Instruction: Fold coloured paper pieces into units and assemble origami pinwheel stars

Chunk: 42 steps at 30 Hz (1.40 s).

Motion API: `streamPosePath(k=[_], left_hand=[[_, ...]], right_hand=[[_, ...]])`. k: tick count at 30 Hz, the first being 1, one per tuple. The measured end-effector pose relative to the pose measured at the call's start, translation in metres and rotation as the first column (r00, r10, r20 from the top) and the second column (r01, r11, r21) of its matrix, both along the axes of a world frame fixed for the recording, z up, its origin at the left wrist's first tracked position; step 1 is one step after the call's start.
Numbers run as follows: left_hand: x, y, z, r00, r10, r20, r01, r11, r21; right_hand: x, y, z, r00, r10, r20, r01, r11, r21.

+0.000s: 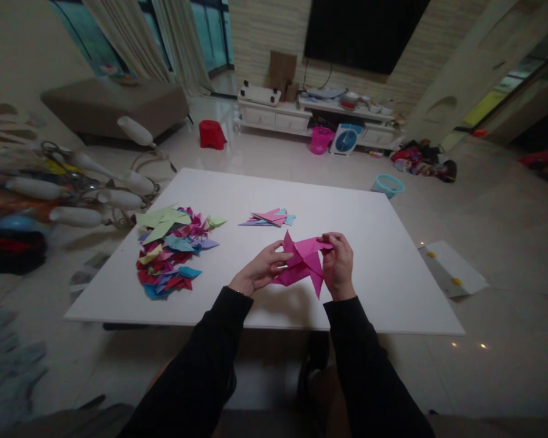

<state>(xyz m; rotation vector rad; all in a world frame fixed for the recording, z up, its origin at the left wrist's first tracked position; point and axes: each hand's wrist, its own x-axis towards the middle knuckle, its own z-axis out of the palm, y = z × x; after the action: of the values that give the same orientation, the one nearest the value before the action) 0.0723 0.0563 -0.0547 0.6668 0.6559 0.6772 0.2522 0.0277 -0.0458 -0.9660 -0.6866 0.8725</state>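
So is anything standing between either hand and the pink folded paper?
Nothing visible: the left hand and the right hand already hold the pink folded paper directly, one on each side. The colourful paper pile and the loose folded strips lie apart from it on the white table.

table [383,261]: white, flat top, straight edges
paper pile [173,250]: left side, folded pieces heaped, overlapping; green, pink, red, yellow, blue, purple
paper strips [273,217]: far middle, right of pile, apart from it; pink, light blue, purple, crossing each other
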Motion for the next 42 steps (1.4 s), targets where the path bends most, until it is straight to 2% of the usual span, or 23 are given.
streamPosePath(k=[6,12,18,24,33,37,42], left_hand=[[-0.004,0.000,0.000,0.999,-0.024,-0.042,0.027,0.997,0.067],[-0.013,0.003,-0.002,0.994,0.038,-0.107,-0.027,0.995,0.097],[-0.015,0.008,-0.014,0.967,0.194,-0.162,-0.173,0.975,0.136],[-0.018,0.009,-0.015,0.946,0.248,-0.208,-0.220,0.964,0.149],[-0.015,0.006,-0.005,0.957,0.234,-0.171,-0.221,0.971,0.094],[-0.011,0.006,-0.007,0.958,0.255,-0.131,-0.245,0.966,0.088],[-0.009,0.005,-0.009,0.947,0.287,-0.144,-0.274,0.956,0.104]], right_hand=[[-0.005,-0.003,0.002,0.991,0.132,0.009,-0.130,0.986,-0.105],[-0.012,-0.004,-0.004,0.960,0.275,0.051,-0.258,0.941,-0.218],[-0.019,-0.002,-0.011,0.948,0.309,0.083,-0.283,0.930,-0.234],[-0.026,-0.006,-0.007,0.894,0.386,0.229,-0.335,0.913,-0.234],[-0.025,-0.003,-0.005,0.906,0.308,0.292,-0.259,0.946,-0.194],[-0.023,-0.001,-0.008,0.909,0.296,0.293,-0.246,0.949,-0.197],[-0.021,-0.001,-0.005,0.885,0.232,0.404,-0.195,0.972,-0.133]])
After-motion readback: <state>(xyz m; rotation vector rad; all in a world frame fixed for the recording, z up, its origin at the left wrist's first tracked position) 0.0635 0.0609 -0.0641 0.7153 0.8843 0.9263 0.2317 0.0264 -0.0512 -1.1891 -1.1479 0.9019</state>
